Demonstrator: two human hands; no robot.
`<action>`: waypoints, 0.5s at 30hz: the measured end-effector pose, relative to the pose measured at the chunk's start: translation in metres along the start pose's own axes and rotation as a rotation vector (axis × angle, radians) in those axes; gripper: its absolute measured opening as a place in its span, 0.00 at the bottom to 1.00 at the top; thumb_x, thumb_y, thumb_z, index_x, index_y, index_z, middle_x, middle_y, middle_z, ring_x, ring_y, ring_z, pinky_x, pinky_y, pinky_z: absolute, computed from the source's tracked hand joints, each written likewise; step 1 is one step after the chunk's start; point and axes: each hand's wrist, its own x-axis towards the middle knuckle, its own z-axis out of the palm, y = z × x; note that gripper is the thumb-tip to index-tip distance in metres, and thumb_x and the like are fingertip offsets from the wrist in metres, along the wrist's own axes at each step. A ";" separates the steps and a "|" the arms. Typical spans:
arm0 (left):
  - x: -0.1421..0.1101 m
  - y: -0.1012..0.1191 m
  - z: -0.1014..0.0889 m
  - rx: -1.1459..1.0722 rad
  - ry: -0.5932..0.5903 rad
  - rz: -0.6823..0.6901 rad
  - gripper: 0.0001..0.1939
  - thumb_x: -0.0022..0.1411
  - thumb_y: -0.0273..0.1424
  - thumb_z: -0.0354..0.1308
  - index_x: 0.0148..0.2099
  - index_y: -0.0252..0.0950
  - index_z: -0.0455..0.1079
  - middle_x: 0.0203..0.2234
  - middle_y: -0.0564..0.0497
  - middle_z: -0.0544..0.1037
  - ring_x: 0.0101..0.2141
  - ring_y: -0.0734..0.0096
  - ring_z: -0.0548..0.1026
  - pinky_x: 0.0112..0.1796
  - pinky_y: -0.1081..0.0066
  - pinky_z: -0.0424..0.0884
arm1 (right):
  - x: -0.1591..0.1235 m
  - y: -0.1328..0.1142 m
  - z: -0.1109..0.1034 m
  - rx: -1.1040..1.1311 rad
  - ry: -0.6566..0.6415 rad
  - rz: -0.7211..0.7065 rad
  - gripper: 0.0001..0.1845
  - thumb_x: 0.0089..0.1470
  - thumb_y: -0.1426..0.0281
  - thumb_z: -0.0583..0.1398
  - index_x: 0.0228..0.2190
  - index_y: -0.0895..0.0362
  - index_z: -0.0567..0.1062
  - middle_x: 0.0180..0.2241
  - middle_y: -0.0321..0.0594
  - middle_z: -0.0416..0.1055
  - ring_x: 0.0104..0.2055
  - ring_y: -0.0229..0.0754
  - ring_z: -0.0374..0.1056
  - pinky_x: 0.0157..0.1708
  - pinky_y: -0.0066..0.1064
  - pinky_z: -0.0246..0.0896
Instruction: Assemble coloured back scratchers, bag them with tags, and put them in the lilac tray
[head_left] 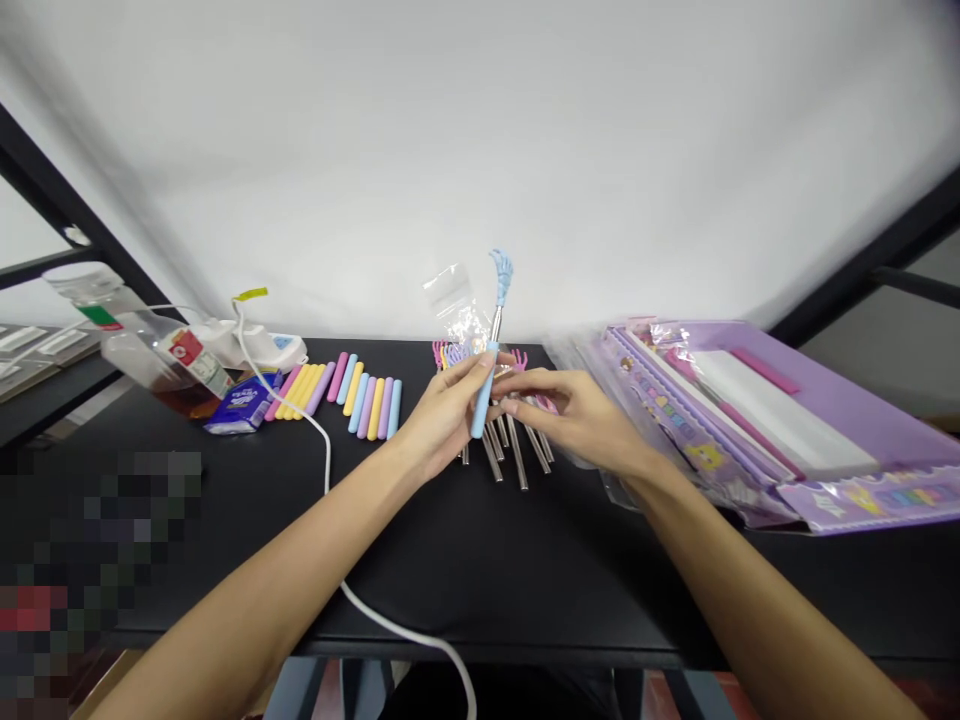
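Note:
A back scratcher (482, 395) with a light blue handle, a metal rod and a blue claw head stands nearly upright, its claw at the top. My left hand (450, 410) is closed around the blue handle, thumb along its front. From the right, my right hand (566, 410) reaches the same handle, its fingertips closed together at the handle's side. Beneath and behind both hands lie several more scratcher rods (517, 455) with bare metal ends towards me and coloured claws at the far end. My hands hide part of this pile.
Several coloured handles (364, 400) lie in rows at left, near a blue packet (244, 403), a bottle (165, 350) and a white power strip (255, 345). A white cable (328, 460) crosses the table. A clear bag (457, 300) is behind the pile; a purple box (817, 400) stands right.

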 end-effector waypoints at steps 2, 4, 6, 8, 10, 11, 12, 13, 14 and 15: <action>0.000 -0.002 0.001 -0.022 0.044 -0.014 0.12 0.65 0.37 0.63 0.45 0.35 0.80 0.42 0.43 0.82 0.47 0.60 0.79 0.49 0.64 0.74 | -0.002 0.001 0.002 0.005 0.012 0.009 0.10 0.55 0.64 0.66 0.40 0.49 0.84 0.41 0.38 0.81 0.47 0.48 0.74 0.49 0.42 0.66; 0.000 -0.004 0.004 -0.043 0.069 -0.020 0.11 0.64 0.35 0.63 0.44 0.34 0.81 0.45 0.42 0.81 0.49 0.59 0.78 0.52 0.63 0.72 | -0.001 0.002 0.004 -0.025 0.066 0.031 0.09 0.53 0.62 0.67 0.36 0.51 0.84 0.39 0.40 0.81 0.44 0.48 0.73 0.47 0.42 0.66; -0.001 -0.005 0.007 -0.064 0.083 -0.023 0.10 0.63 0.34 0.64 0.43 0.34 0.81 0.48 0.41 0.81 0.52 0.57 0.77 0.55 0.61 0.69 | 0.000 0.003 0.009 -0.021 0.089 0.075 0.10 0.53 0.61 0.67 0.33 0.53 0.83 0.36 0.40 0.80 0.41 0.48 0.72 0.45 0.42 0.65; -0.002 -0.005 0.009 -0.072 0.087 -0.021 0.09 0.62 0.34 0.65 0.42 0.34 0.81 0.49 0.41 0.81 0.54 0.55 0.75 0.57 0.60 0.68 | 0.002 0.004 0.015 0.060 0.072 0.115 0.11 0.54 0.60 0.66 0.33 0.54 0.83 0.35 0.40 0.80 0.38 0.47 0.72 0.44 0.42 0.65; -0.002 -0.003 0.009 -0.062 0.084 -0.018 0.11 0.61 0.35 0.65 0.41 0.33 0.81 0.49 0.40 0.80 0.57 0.53 0.73 0.58 0.59 0.67 | 0.003 0.005 0.021 0.199 0.057 0.126 0.11 0.55 0.60 0.65 0.34 0.55 0.81 0.35 0.40 0.79 0.39 0.46 0.72 0.45 0.41 0.65; -0.001 -0.002 0.008 -0.050 0.085 -0.013 0.12 0.62 0.37 0.65 0.41 0.33 0.81 0.49 0.40 0.80 0.58 0.52 0.72 0.58 0.59 0.67 | 0.003 0.005 0.023 0.265 0.057 0.128 0.11 0.56 0.60 0.65 0.36 0.55 0.80 0.36 0.39 0.78 0.40 0.45 0.72 0.46 0.40 0.65; -0.001 0.000 0.006 -0.034 0.092 -0.001 0.13 0.63 0.38 0.64 0.42 0.33 0.80 0.51 0.40 0.79 0.59 0.52 0.71 0.57 0.58 0.68 | 0.003 0.005 0.024 0.316 0.058 0.134 0.12 0.57 0.60 0.64 0.37 0.55 0.79 0.36 0.39 0.78 0.40 0.45 0.72 0.46 0.39 0.66; 0.000 0.001 0.003 -0.012 0.105 0.022 0.14 0.63 0.39 0.63 0.43 0.33 0.79 0.52 0.39 0.78 0.59 0.51 0.70 0.56 0.57 0.69 | 0.002 0.005 0.024 0.349 0.059 0.147 0.12 0.58 0.61 0.63 0.39 0.55 0.78 0.35 0.38 0.77 0.39 0.44 0.72 0.45 0.38 0.66; 0.001 0.003 0.000 0.016 0.129 0.060 0.14 0.63 0.39 0.63 0.45 0.33 0.78 0.55 0.40 0.76 0.59 0.51 0.69 0.54 0.56 0.71 | 0.000 0.004 0.023 0.372 0.062 0.166 0.13 0.59 0.61 0.62 0.42 0.55 0.76 0.33 0.37 0.76 0.37 0.43 0.72 0.43 0.37 0.67; 0.003 0.004 -0.004 0.052 0.160 0.115 0.14 0.62 0.38 0.64 0.47 0.34 0.77 0.57 0.40 0.74 0.59 0.51 0.70 0.53 0.56 0.73 | -0.002 0.003 0.020 0.394 0.064 0.187 0.13 0.60 0.61 0.61 0.44 0.54 0.75 0.31 0.36 0.75 0.35 0.42 0.72 0.41 0.37 0.67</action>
